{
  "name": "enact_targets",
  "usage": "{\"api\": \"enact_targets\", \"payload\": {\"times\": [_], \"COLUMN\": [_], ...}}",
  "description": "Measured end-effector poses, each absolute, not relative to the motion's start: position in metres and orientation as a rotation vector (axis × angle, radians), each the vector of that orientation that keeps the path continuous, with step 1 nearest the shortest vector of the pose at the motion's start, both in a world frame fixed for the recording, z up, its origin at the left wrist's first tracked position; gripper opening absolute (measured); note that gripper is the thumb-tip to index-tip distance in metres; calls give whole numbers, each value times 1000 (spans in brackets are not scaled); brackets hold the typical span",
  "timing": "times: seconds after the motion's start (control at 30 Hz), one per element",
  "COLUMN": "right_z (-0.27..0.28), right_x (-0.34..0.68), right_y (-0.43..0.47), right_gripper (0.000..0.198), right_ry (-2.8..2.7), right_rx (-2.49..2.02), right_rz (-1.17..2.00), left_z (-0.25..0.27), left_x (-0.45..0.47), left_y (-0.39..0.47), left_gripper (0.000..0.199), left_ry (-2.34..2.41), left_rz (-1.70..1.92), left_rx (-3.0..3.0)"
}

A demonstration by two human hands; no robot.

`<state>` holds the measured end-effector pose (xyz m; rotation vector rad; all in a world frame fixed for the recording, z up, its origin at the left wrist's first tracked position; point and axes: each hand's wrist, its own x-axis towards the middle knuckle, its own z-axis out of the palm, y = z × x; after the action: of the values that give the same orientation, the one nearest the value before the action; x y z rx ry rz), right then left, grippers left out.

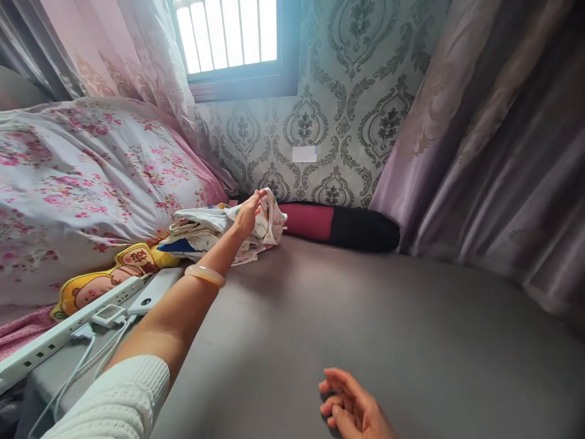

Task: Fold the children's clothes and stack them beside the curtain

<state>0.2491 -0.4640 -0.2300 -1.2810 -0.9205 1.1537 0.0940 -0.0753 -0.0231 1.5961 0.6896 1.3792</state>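
Note:
My left hand [249, 214] reaches far forward onto a pile of folded clothes [201, 228], light cloth with small coloured prints. Its fingers are pressed together at a raised fold of printed white cloth [273, 219] on the pile's right side. The far side of that grip is hidden. A pale bangle [205, 275] circles the left wrist, below it a white knit sleeve [119, 396]. Near the bottom edge, my right hand [351, 405] hovers over the grey sheet [365, 317] with loosely curled fingers apart and nothing in them.
A dark red and black bolster [338, 227] lies along the patterned wall. On the left are a floral quilt [114, 164], a yellow cartoon cushion [100, 283], a white power strip [59, 335] with cables, and a white box-like device [155, 291]. Purple curtains [493, 152] hang at right.

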Motion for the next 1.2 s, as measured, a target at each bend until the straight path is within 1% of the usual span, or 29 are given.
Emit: {"api": "enact_targets", "payload": {"times": [0.23,0.33,0.43,0.67,0.8,0.93,1.07,1.2], "right_z": [-203,-190,-176,-132,-122,-122,-122,-119], "right_x": [250,253,260,279,286,288,290,302], "right_y": [-467,-464,-454,-403,-371,-355,-354,-359], "right_gripper": [46,46,45,43,34,33,29,32], "right_ry": [-1006,-993,-964,-844,-852,-876,-954,-1015], "right_rx": [-1286,-1287,-1313,-1306,-1316,-1349,-1452,-1468], "right_rz": [1212,1258,1228,835,503,252,158,237], "left_z": [-38,-48,-55,-63,-65,-67,-66,-69], "left_x": [129,139,148,163,170,174,175,175], "left_y": [-130,-150,-170,-218,-242,-263,-276,-281], "left_gripper": [69,68,67,73,68,63,58,53], "left_ry": [571,528,487,401,359,330,346,412], "left_rz": [1268,1178,1107,1008,983,956,970,970], "left_rx": [1624,1562,1485,1373,1368,1396,1452,1511]}}
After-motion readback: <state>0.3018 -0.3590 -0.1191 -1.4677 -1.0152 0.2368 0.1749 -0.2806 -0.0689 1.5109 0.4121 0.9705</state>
